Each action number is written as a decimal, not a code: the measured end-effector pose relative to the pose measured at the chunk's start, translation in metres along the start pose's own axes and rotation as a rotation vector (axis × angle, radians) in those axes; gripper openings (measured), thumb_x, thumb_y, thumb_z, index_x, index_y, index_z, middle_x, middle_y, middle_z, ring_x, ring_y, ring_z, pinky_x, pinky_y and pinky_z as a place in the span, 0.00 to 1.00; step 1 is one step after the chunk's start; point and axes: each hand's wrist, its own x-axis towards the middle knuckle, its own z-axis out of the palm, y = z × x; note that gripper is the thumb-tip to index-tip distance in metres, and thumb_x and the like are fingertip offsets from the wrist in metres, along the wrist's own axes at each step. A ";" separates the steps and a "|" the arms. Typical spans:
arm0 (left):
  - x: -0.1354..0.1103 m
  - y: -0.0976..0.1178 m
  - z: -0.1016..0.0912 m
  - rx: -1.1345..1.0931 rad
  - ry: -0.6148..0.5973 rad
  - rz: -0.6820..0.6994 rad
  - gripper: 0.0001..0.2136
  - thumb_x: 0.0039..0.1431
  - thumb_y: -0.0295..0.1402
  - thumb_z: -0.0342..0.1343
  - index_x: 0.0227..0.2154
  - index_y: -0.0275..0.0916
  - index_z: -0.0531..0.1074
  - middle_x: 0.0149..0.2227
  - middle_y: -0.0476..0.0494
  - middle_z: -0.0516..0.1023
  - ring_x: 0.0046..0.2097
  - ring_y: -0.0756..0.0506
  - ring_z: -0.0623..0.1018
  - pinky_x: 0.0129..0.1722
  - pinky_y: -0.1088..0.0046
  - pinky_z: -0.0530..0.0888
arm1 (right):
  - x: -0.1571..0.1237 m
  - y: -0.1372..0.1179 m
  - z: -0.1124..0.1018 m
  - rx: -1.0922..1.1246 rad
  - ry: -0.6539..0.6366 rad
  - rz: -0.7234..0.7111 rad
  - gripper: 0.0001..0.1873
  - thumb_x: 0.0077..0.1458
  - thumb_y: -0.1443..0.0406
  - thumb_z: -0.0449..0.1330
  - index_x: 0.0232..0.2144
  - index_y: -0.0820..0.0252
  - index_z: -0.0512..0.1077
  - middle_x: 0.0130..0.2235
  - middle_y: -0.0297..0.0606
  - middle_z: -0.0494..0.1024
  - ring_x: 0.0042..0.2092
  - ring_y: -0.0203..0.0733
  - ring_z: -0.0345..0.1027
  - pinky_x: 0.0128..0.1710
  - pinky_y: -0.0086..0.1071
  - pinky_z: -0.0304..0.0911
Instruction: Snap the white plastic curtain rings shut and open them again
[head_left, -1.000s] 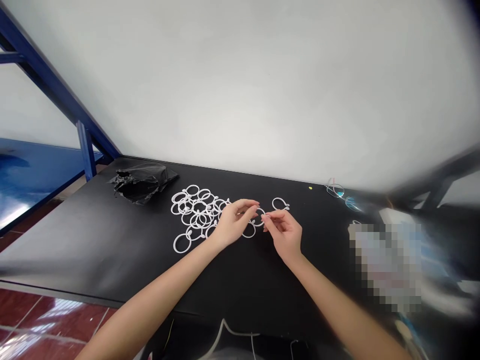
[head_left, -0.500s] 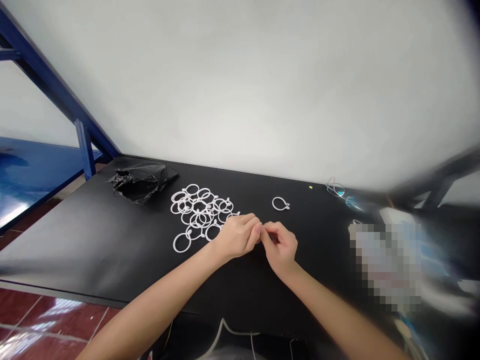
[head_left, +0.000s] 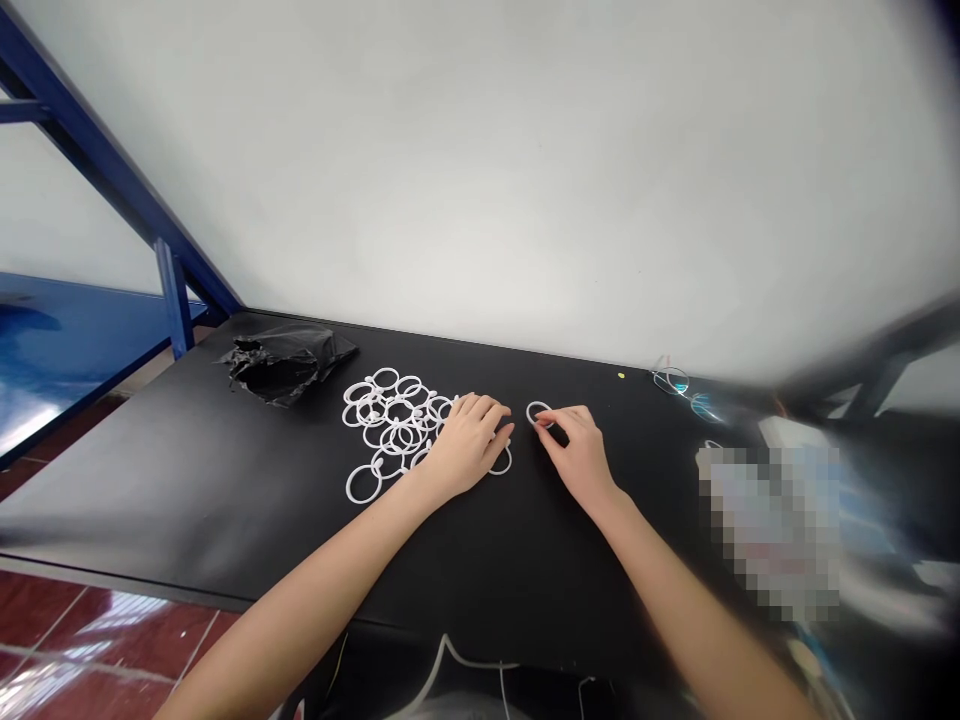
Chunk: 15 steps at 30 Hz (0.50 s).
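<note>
Blk tabletop [head_left: 465, 560]: R hand [head_left: 579, 450] pinching white ring [head_left: 529, 411] (prob light, stiff; hold by rim); L hand [head_left: 466, 440] over ring pile [head_left: 403, 424], grip unclear.

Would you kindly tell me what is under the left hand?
White rings show along the left side of the left hand, and part of another ring peeks out at its right. Whatever lies directly beneath it is covered, so I cannot tell.

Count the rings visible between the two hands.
2: one ring pinched in the right hand, a second ring partly covered by the left hand. The hands may hide more.
</note>
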 end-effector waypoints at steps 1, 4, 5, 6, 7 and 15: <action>0.000 0.003 -0.002 -0.061 0.028 -0.025 0.11 0.69 0.34 0.44 0.47 0.37 0.67 0.44 0.39 0.74 0.46 0.41 0.72 0.51 0.59 0.67 | -0.001 -0.007 0.000 0.026 0.017 -0.036 0.05 0.58 0.68 0.59 0.34 0.55 0.76 0.31 0.38 0.80 0.37 0.48 0.69 0.38 0.43 0.69; 0.002 0.010 -0.010 -0.302 0.028 -0.142 0.15 0.69 0.38 0.44 0.52 0.35 0.65 0.36 0.43 0.76 0.41 0.43 0.75 0.49 0.61 0.69 | -0.005 -0.032 -0.001 0.148 0.136 -0.220 0.07 0.57 0.71 0.62 0.35 0.53 0.76 0.32 0.36 0.81 0.35 0.45 0.70 0.37 0.42 0.70; 0.003 0.010 -0.012 -0.410 -0.015 -0.184 0.16 0.69 0.39 0.43 0.52 0.35 0.65 0.32 0.45 0.75 0.37 0.45 0.75 0.46 0.64 0.70 | -0.007 -0.040 0.000 0.180 0.157 -0.271 0.09 0.56 0.72 0.62 0.37 0.53 0.76 0.32 0.35 0.81 0.35 0.44 0.70 0.36 0.42 0.70; 0.004 0.010 -0.014 -0.523 -0.067 -0.223 0.16 0.69 0.40 0.43 0.51 0.36 0.66 0.28 0.48 0.73 0.33 0.47 0.75 0.41 0.67 0.72 | -0.009 -0.047 0.000 0.203 0.170 -0.317 0.12 0.55 0.74 0.63 0.38 0.53 0.76 0.32 0.35 0.81 0.34 0.44 0.70 0.36 0.41 0.70; 0.005 0.010 -0.016 -0.634 -0.112 -0.259 0.17 0.69 0.40 0.42 0.49 0.36 0.68 0.26 0.49 0.72 0.30 0.48 0.73 0.36 0.70 0.72 | -0.011 -0.052 0.000 0.215 0.182 -0.353 0.14 0.54 0.74 0.63 0.40 0.52 0.75 0.33 0.35 0.81 0.35 0.44 0.71 0.36 0.41 0.71; 0.009 0.010 -0.020 -1.022 -0.188 -0.423 0.18 0.64 0.44 0.49 0.40 0.34 0.76 0.21 0.53 0.62 0.23 0.54 0.63 0.23 0.78 0.63 | -0.013 -0.051 -0.002 0.321 0.214 -0.074 0.10 0.58 0.69 0.61 0.43 0.54 0.74 0.35 0.38 0.76 0.33 0.41 0.71 0.31 0.36 0.71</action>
